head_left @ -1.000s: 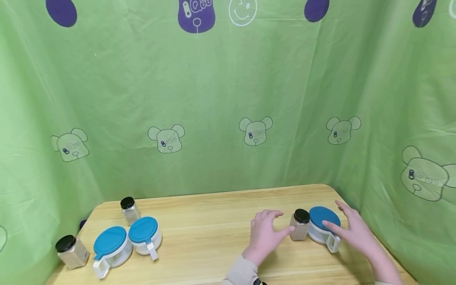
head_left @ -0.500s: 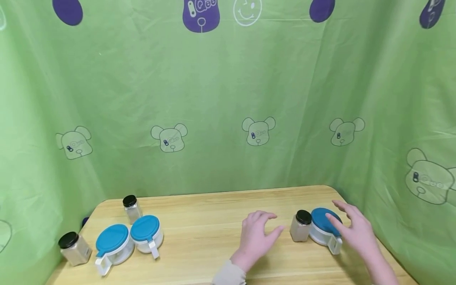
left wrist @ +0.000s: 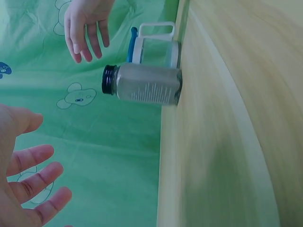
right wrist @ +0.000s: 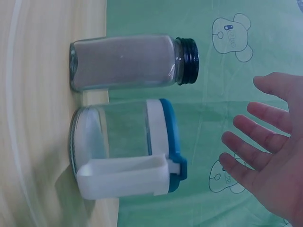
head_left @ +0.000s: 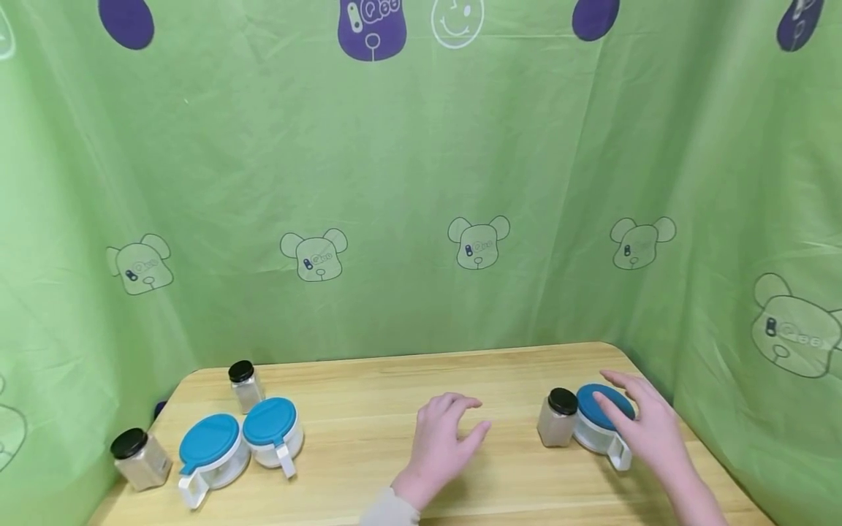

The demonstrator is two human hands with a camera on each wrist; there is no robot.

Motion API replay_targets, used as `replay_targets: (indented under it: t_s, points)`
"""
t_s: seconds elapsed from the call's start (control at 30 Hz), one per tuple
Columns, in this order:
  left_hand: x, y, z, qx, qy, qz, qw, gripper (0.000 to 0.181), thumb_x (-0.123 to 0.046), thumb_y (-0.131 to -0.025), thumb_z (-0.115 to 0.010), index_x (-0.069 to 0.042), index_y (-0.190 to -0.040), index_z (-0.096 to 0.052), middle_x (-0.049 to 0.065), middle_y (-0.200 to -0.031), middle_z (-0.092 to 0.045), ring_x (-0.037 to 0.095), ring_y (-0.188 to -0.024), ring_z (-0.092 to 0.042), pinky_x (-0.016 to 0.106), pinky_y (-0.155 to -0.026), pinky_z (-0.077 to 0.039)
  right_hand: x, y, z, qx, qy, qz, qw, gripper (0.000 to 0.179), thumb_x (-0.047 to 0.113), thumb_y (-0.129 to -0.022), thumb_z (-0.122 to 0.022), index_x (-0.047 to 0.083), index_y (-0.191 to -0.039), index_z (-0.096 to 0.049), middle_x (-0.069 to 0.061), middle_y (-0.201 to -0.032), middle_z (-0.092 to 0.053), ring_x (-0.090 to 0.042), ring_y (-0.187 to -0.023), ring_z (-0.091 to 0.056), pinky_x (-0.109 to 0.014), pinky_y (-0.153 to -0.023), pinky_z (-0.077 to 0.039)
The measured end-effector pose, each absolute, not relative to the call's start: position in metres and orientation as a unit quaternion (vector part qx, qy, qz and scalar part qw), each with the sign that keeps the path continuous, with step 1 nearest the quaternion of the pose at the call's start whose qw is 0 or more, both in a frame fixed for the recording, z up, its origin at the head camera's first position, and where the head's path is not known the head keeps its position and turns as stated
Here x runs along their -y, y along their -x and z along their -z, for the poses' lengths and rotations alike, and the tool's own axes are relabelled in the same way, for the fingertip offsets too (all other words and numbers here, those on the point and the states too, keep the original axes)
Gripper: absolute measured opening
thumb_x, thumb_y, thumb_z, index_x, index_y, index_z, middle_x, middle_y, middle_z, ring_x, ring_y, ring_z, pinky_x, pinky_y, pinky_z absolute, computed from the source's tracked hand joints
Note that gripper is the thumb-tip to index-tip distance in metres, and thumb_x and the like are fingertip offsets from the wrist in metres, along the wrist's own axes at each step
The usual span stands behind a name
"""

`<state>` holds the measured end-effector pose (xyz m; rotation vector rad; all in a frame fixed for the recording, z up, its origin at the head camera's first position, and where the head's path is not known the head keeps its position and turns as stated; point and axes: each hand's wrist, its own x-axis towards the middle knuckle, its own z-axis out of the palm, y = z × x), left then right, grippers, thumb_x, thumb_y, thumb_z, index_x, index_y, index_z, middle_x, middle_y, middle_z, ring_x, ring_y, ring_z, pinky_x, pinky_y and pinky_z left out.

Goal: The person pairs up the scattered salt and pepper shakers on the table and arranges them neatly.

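My left hand [head_left: 441,442] hovers over the middle of the table, fingers apart and slightly bent, with nothing in it. To its right stands a black-capped glass jar [head_left: 558,418], upright and filled with a greyish powder. Touching or close beside that jar is a round glass seasoning pot [right wrist: 125,132] with a blue lid [head_left: 595,400] and a white handle [right wrist: 125,177]. Above the pot's right side hangs my right hand [head_left: 647,427], its fingers loosely spread. In the right wrist view a gap separates this hand from the lid.
At the table's left are two more blue-lidded pots [head_left: 210,442] [head_left: 271,424] and two black-capped jars [head_left: 143,462] [head_left: 247,387]. A green printed curtain [head_left: 395,307] encloses the back and sides of the wooden table [head_left: 368,467].
My left hand has drawn away to the left from the powder jar. My right hand has shifted slightly left over the pot. The jars and pots keep their places on the table.
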<state>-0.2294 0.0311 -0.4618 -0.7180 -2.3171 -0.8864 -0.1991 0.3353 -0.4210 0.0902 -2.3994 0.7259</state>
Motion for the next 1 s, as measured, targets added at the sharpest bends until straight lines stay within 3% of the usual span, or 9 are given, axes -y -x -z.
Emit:
replay_targets:
  t_s: [0.13, 0.23, 0.53, 1.0]
  points:
    - [-0.019, 0.23, 0.465, 0.86, 0.272, 0.318, 0.291, 0.028, -0.04, -0.09, -0.067, -0.021, -0.111, -0.068, -0.008, -0.106, -0.068, 0.013, -0.102, -0.06, 0.042, -0.091, -0.045, -0.33, 0.197, 0.418, 0.901, -0.05, -0.28, 0.329, 0.04, 0.023, -0.088, -0.072, 0.007, -0.123, -0.064, -0.015, -0.119, -0.066, 0.015, -0.107, -0.042, -0.008, -0.085, -0.032]
    - [-0.012, 0.23, 0.465, 0.862, 0.275, 0.313, 0.289, 0.029, -0.04, -0.09, -0.066, -0.02, -0.112, -0.068, -0.008, -0.107, -0.068, 0.013, -0.102, -0.06, 0.044, -0.092, -0.046, -0.325, 0.196, 0.417, 0.896, -0.063, -0.291, 0.329, 0.038, 0.021, -0.088, -0.072, 0.007, -0.123, -0.064, -0.016, -0.119, -0.066, 0.025, -0.108, -0.035, 0.004, -0.087, -0.022]
    - [0.002, 0.226, 0.467, 0.857, 0.288, 0.3, 0.304, 0.028, -0.038, -0.087, -0.07, -0.02, -0.108, -0.068, -0.007, -0.105, -0.067, 0.012, -0.101, -0.06, 0.042, -0.091, -0.046, -0.31, 0.195, 0.419, 0.891, -0.074, -0.305, 0.328, 0.034, 0.019, -0.089, -0.071, 0.009, -0.121, -0.065, -0.012, -0.118, -0.066, 0.029, -0.109, -0.031, 0.006, -0.088, -0.02]
    - [0.029, 0.222, 0.465, 0.851, 0.307, 0.266, 0.334, 0.029, -0.039, -0.084, -0.073, -0.021, -0.106, -0.069, -0.008, -0.103, -0.067, 0.009, -0.101, -0.06, 0.037, -0.089, -0.048, -0.288, 0.198, 0.424, 0.873, -0.116, -0.319, 0.35, 0.031, 0.009, -0.084, -0.074, 0.008, -0.115, -0.069, -0.012, -0.111, -0.069, 0.025, -0.11, -0.039, 0.006, -0.093, -0.024]
